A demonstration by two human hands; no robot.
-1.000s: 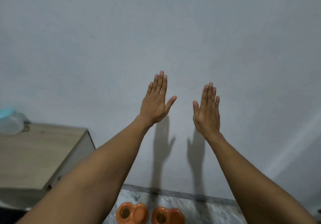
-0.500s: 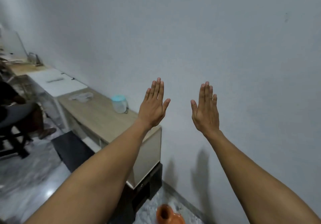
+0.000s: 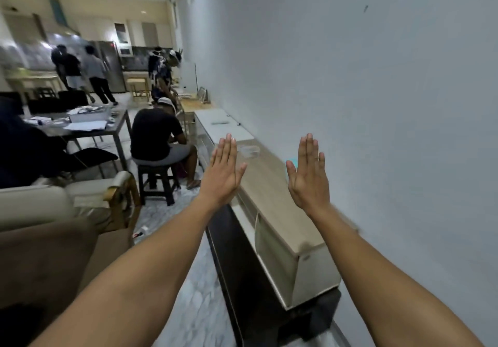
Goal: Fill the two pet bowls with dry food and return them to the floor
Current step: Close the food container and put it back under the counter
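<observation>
A person holds both bare arms straight out ahead, seen from a camera on their head. The left hand (image 3: pixel 223 173) and the right hand (image 3: pixel 310 177) are raised with fingers together and extended, flat and empty, gripping nothing. The main landmark is a long low cabinet (image 3: pixel 272 212) with a pale wood top, set against a grey-white wall (image 3: pixel 377 104) on the right. Both hands hover in front of and above the cabinet, the right one nearer the wall. On the cabinet top, partly hidden behind the right hand, is something pale blue (image 3: pixel 292 162), too hidden to identify; a clear, blurred item (image 3: pixel 249 151) lies beyond the left hand. Left of the cabinet, a seated person (image 3: pixel 159 136) faces away on a dark stool, beside a table (image 3: pixel 80 128) scattered with papers. Farther back, people stand in a kitchen. The two pet bowls are not in view, and neither is any dry food. Judging by this, the task seems barely begun: the bowls have yet to be picked up, filled and returned to the floor.
</observation>
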